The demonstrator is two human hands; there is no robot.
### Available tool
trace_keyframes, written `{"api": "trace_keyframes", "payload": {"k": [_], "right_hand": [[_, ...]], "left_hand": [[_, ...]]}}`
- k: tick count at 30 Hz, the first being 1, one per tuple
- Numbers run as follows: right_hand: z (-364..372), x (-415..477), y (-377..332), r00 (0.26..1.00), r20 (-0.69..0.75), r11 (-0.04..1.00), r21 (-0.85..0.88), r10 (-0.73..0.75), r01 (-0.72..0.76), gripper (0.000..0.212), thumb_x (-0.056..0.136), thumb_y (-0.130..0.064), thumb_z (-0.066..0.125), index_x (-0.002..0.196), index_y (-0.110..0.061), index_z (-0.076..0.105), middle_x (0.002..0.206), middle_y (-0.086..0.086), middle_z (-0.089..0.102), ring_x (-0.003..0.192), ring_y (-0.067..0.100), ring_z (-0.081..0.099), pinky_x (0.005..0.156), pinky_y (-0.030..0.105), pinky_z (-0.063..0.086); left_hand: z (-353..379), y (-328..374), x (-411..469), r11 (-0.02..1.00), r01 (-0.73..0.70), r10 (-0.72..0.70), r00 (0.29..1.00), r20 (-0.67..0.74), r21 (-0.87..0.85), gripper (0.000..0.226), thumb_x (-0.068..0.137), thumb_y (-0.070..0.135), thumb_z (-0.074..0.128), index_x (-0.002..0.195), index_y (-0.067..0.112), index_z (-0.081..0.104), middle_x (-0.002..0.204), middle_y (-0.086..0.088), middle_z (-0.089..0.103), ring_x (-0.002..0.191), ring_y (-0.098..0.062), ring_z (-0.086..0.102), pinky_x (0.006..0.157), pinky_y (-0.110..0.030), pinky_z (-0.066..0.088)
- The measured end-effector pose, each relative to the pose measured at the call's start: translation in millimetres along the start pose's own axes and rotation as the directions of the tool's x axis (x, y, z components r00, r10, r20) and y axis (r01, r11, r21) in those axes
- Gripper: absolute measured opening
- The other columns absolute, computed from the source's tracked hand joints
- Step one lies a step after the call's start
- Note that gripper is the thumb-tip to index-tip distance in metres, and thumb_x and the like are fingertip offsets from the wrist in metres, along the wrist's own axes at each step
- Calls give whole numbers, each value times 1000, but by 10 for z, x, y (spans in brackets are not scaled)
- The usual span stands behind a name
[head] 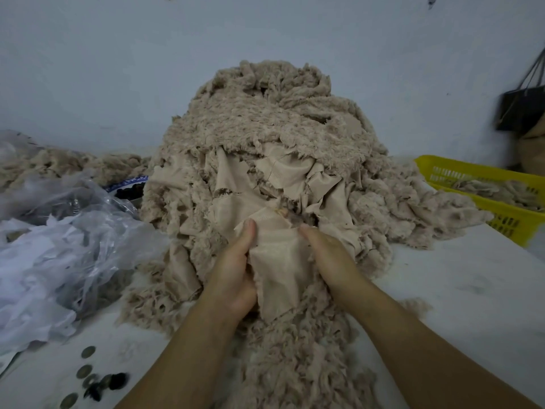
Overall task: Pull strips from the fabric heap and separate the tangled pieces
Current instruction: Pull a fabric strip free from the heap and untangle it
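One beige strip (pixel 277 270) is gripped at both edges by left hand (pixel 236 276) and right hand (pixel 330 258), to be tugged free from the fleecy fabric heap (pixel 265 128).

Your fabric heap (pixel 265 134) is beige cloth, shaggy on one face, smooth and matt on the backing. Beside it you have crinkled translucent plastic bags (pixel 62 249) and a yellow slotted plastic basket (pixel 507 215).

so the fabric heap (pixel 265 137) hogs the middle of the table (pixel 457 290) right back to the wall. Plastic bags (pixel 59 246) crowd the left edge, yellow basket (pixel 472 175) blocks the far-right corner. Near-right side is bare, coins (pixel 85 370) dot the near-left corner.
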State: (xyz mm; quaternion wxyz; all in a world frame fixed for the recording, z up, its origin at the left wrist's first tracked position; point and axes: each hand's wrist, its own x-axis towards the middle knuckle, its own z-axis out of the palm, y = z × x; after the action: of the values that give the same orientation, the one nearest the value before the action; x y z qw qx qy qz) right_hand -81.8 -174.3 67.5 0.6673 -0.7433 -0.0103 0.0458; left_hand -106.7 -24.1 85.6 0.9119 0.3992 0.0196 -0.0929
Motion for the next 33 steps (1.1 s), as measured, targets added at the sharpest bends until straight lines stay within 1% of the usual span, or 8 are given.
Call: {"api": "trace_keyframes", "payload": {"k": [5, 9, 15, 19, 23, 25, 28, 33], "right_hand": [[-199, 104, -61, 980, -197, 965, 257, -10, 61, 42, 98, -27, 41, 75, -14, 74, 59, -2, 59, 45, 7, 49, 45, 20, 39], [-191, 53, -53, 967, -157, 960, 167, -201, 227, 56, 104, -40, 39, 63, -23, 74, 53, -8, 56, 45, 5, 46, 44, 18, 39], [-43, 16, -35, 978, -115, 985, 0, -173, 174, 87, 69, -98, 25, 79, -28, 76, 76, -9, 74, 73, 5, 68, 71, 26, 51], [-29, -15, -49, 986, 151, 949, 315, -75, 24, 78, 68, -76, 65, 119, -17, 70, 115, 3, 74, 113, 18, 68, 105, 41, 47], [-41, -1, -59, 997, 60, 972, 232, -56, 41, 44, 92, -46, 63, 115, -9, 68, 111, 12, 74, 108, 24, 69, 104, 45, 50], [-40, -5, -66, 993, 15, 987, 110, -121, 118, 41, 98, -42, 57, 101, -2, 65, 94, 9, 73, 88, 19, 69, 86, 27, 57], [6, -95, -71, 957, 147, 961, -83, -249, 263, 33, 100, -31, 55, 71, -16, 47, 59, -11, 42, 52, 4, 40, 45, 14, 33], [65, -99, -7, 903, 414, 958, -195, -113, 210, 50, 99, -26, 55, 51, -33, 42, 55, -17, 37, 51, 2, 33, 47, 18, 28]], "left_hand": [[-76, 97, 36, 983, -131, 129, 991, -23, -125, 47, 99, 37, 50, 130, 5, 62, 121, -16, 71, 111, -27, 69, 81, -38, 60], [-94, 81, 41, 990, -138, 134, 987, -87, -38, 42, 98, 34, 53, 130, 9, 62, 119, -15, 72, 110, -26, 70, 84, -38, 61], [-25, 6, -16, 972, -107, 94, 993, 71, 210, 30, 89, 26, 66, 109, 7, 75, 103, -17, 74, 90, -23, 73, 74, -30, 60], [29, -164, -61, 884, -61, 0, 991, 130, 463, 22, 90, 21, 66, 105, 8, 77, 109, -13, 76, 98, -21, 74, 76, -23, 57], [48, -145, -59, 788, -41, 20, 999, 41, 614, 33, 89, 44, 71, 106, 16, 76, 107, 0, 77, 101, -14, 73, 79, -22, 57], [43, -107, -33, 823, -70, 73, 997, 18, 564, 47, 84, 58, 66, 110, 20, 76, 111, 0, 76, 105, -14, 72, 83, -25, 57], [45, -14, -22, 946, -78, 75, 997, 22, 315, 42, 93, 51, 56, 102, 19, 80, 111, -8, 76, 102, -19, 73, 74, -26, 59], [-38, 67, 23, 1000, -24, 23, 978, -206, -2, 31, 91, 35, 65, 100, 8, 76, 86, -10, 77, 74, -21, 76, 56, -32, 59]]}}
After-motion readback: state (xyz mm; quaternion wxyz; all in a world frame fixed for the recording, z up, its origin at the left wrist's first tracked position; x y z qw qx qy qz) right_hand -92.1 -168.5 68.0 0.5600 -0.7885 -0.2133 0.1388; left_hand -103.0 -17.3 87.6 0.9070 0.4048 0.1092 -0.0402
